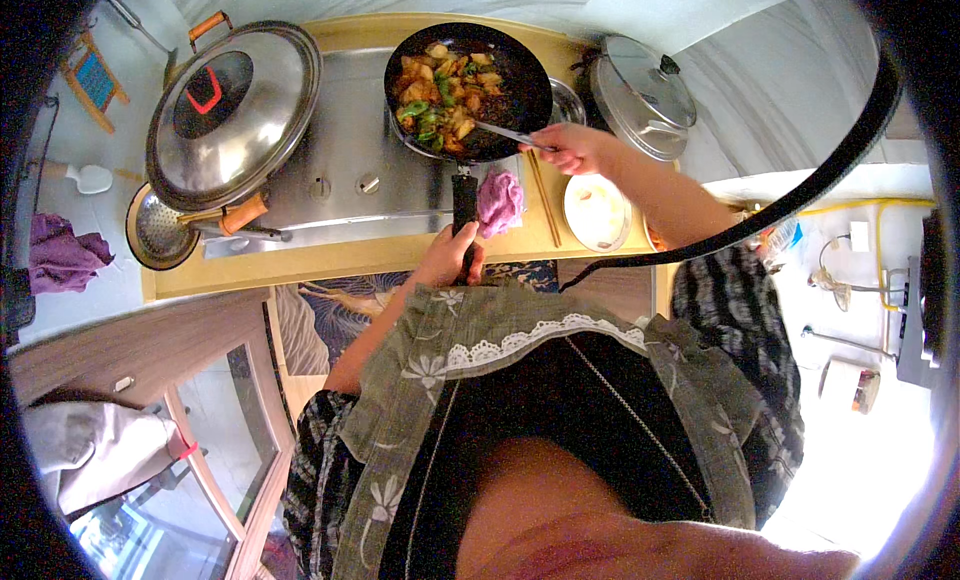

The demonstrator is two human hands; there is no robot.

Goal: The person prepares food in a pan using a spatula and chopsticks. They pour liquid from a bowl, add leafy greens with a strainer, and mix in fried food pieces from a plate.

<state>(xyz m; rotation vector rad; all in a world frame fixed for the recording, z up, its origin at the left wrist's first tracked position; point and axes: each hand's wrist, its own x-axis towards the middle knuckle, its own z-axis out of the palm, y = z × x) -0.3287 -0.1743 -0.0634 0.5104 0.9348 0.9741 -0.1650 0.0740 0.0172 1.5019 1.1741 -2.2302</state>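
Note:
My left hand (pixel 459 253) is closed around the black handle (pixel 464 197) of a dark frying pan (pixel 521 77) on the right side of a steel gas stove. In my right hand (pixel 568 148) is the handle of a metal cooking utensil (pixel 506 132), its far end down in the food. Browned pieces and green pepper-like pieces (pixel 442 92) lie mostly in the pan's left and middle. A crumpled purple cloth (pixel 500 202) lies just right of the pan handle. Wooden chopsticks (pixel 545 197) rest between that cloth and a white bowl (pixel 597 213).
A large wok with a domed metal lid (pixel 262 122) covers the stove's left side. Below it sits a perforated strainer (pixel 161 227). A glass lid (pixel 649 88) leans against the wall at the right. A yellow counter edge (pixel 337 263) runs before me.

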